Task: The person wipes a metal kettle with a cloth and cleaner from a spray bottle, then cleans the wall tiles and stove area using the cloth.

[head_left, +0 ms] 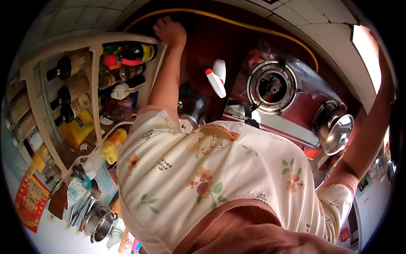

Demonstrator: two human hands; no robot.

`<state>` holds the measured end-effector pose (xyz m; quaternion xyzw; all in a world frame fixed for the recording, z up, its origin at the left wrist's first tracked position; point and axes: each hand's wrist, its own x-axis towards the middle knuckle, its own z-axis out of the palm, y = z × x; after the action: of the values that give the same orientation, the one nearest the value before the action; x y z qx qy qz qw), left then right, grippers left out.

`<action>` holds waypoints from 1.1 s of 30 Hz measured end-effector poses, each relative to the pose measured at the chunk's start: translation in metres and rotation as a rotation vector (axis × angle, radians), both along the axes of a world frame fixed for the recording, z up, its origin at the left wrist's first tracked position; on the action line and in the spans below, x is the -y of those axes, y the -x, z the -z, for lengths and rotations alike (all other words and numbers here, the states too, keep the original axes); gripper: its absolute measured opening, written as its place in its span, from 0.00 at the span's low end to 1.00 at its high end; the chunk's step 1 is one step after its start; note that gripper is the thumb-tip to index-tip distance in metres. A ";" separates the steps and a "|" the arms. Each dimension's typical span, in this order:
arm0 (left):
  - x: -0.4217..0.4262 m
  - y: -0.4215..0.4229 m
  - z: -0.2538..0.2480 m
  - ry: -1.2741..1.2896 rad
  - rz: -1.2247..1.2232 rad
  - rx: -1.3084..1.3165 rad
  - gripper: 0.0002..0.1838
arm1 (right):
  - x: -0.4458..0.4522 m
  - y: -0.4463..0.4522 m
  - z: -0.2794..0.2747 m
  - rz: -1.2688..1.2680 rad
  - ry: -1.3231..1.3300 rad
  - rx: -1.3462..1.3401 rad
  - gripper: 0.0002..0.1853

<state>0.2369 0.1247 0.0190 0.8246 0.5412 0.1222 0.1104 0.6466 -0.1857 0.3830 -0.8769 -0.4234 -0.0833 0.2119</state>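
Observation:
My left hand (170,32) reaches to the back of the dark red counter (196,46), beside the end of the shelf rack (101,40). Its fingers are curled, and what they may hold is hidden. The yellow hose (237,21) runs along the wall just behind that hand. A white spray bottle with a red tip (218,78) lies to the right of my left forearm. On the far right my right arm stretches up toward a bright window (366,55). My right hand (382,63) is at the dark image edge, its fingers too unclear to make out.
A gas stove (272,86) stands on the counter, with a lidded pot (334,127) at its right. A dark metal pot (192,106) is close to my body. Bottles (137,53) fill the rack at left. Utensils and a steel pot (99,222) hang below.

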 end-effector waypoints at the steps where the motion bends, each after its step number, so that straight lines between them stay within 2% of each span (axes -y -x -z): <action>1: -0.014 0.014 0.058 -0.088 0.109 0.019 0.29 | -0.001 0.001 -0.001 0.000 0.003 -0.002 0.30; 2: -0.011 0.013 0.063 -0.174 0.219 0.040 0.30 | -0.001 0.004 0.000 0.001 0.004 -0.005 0.30; 5: 0.017 -0.008 0.072 -0.129 0.318 -0.047 0.31 | 0.001 0.010 -0.003 0.003 0.012 -0.009 0.31; 10: 0.080 -0.073 0.061 0.010 0.897 0.199 0.28 | 0.001 0.020 -0.003 0.016 0.025 -0.028 0.31; 13: 0.102 -0.098 0.063 0.027 1.280 0.094 0.27 | 0.000 0.024 -0.001 0.026 0.022 -0.035 0.32; 14: 0.104 -0.091 0.046 0.032 1.278 0.097 0.27 | -0.001 0.025 -0.002 0.023 0.022 -0.037 0.32; 16: 0.096 -0.066 0.006 -0.025 1.269 -0.073 0.29 | -0.004 0.030 -0.004 0.017 0.019 -0.036 0.32; 18: 0.074 -0.033 0.025 -0.055 1.257 -0.119 0.29 | -0.006 0.033 -0.007 0.019 0.016 -0.044 0.32; 20: 0.059 0.026 0.022 -0.042 1.043 -0.196 0.31 | -0.003 0.040 -0.018 0.027 0.005 -0.053 0.33; 22: 0.064 0.056 0.011 -0.116 0.854 -0.449 0.32 | -0.004 0.046 -0.027 0.024 -0.003 -0.063 0.33; 23: 0.065 0.066 0.012 -0.123 0.852 -0.450 0.32 | -0.005 0.049 -0.031 0.024 -0.010 -0.068 0.33; 25: 0.068 0.079 0.016 -0.080 0.727 -0.728 0.31 | -0.006 0.055 -0.042 0.028 -0.021 -0.082 0.34; 29: 0.071 0.077 0.012 -0.010 0.669 -0.610 0.26 | -0.007 0.071 -0.063 0.052 -0.019 -0.148 0.34; 31: 0.053 0.074 0.002 0.217 0.831 -0.358 0.23 | -0.007 0.078 -0.072 0.105 -0.006 -0.229 0.35; 33: 0.045 0.067 -0.011 0.395 0.565 -0.184 0.22 | -0.006 0.072 -0.069 0.211 0.015 -0.363 0.35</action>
<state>0.1695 0.0796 0.0297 0.9120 0.3125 -0.0950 0.2480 0.5743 -0.1799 0.4518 -0.9185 -0.2847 0.0577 0.2682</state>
